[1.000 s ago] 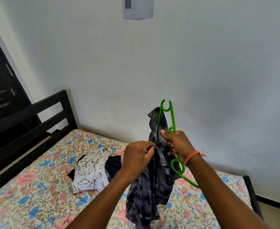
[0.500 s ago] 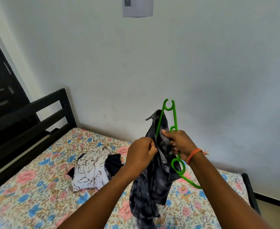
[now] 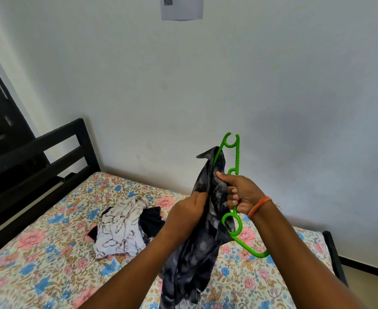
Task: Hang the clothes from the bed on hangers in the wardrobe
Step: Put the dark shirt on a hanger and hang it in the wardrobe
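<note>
There is a single view, from a camera worn on the person's head. It looks forward and slightly down across the bed [image 3: 49, 253] toward the white wall [image 3: 205, 85], with both forearms reaching in from the bottom edge. The left hand [image 3: 186, 216] and right hand [image 3: 241, 194] sit close to the lens, a little below and right of centre. The wide angle bends the black headboard [image 3: 38, 157] at the left edge

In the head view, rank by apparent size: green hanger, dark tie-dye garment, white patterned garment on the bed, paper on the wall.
1. dark tie-dye garment, though it is nearest the camera
2. white patterned garment
3. green hanger, thin
4. paper on the wall, cut off by the frame
</note>
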{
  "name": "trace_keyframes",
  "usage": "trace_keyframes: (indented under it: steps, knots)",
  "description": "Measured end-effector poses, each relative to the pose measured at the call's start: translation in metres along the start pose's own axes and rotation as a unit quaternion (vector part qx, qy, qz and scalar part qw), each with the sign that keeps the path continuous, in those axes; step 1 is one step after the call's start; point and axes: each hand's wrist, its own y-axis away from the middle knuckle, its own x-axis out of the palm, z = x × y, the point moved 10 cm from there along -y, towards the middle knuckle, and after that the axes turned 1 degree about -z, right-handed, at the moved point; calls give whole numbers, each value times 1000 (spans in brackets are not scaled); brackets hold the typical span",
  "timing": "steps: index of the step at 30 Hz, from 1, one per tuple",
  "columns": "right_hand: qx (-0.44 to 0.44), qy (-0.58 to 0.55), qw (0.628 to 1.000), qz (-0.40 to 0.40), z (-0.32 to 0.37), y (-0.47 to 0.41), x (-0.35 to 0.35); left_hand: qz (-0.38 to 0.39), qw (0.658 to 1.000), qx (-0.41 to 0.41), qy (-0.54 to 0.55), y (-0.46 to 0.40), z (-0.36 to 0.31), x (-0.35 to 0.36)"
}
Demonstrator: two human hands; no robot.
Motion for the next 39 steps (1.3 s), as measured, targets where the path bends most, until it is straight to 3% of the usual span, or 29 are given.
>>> trace_keyframes:
  steps: [5, 10, 14, 17, 19, 20, 22, 24, 28, 31, 33, 37, 39]
  knots:
    - [5, -6, 1000, 1, 1, -5, -1, -29, 997, -17, -67, -9, 6, -5]
    - [-9, -6, 1000, -5, 7, -7, -2, -41, 997, 6, -59, -18, 3, -12]
    - [-24, 9, 1000, -17, 12, -11, -10, -43, 994, -71, 68, -18, 19, -11]
    - [-46, 44, 997, -34, 16, -9, -21, 34, 983, -111, 141, -11, 33, -2]
    - [-59, 87, 993, -45, 20, -7, -29, 94, 953, -159, 242, -7, 41, 4]
    - [-62, 115, 990, -45, 21, -6, -31, 92, 933, -187, 293, -9, 45, -1]
    - [-64, 169, 983, -31, 20, -4, -29, 7, 912, -242, 332, -26, 60, -26]
    - [-64, 203, 977, -20, 18, -2, -23, -40, 916, -275, 288, -52, 74, -47]
    - [-73, 223, 972, -13, 17, 4, -17, 104, 947, -245, 180, -97, 73, -31]
    - [-92, 247, 965, -13, 20, 11, -22, 78, 946, -275, 154, -102, 76, -26]
    - [-135, 338, 931, -37, 29, 18, -24, 57, 928, -318, 188, -103, 81, -27]
    - [-197, 574, 788, -108, 38, 22, -25, 75, 836, -409, 357, -114, 90, -17]
    - [-188, 594, 773, -121, 32, 18, -34, 92, 795, -418, 430, -121, 85, -18]
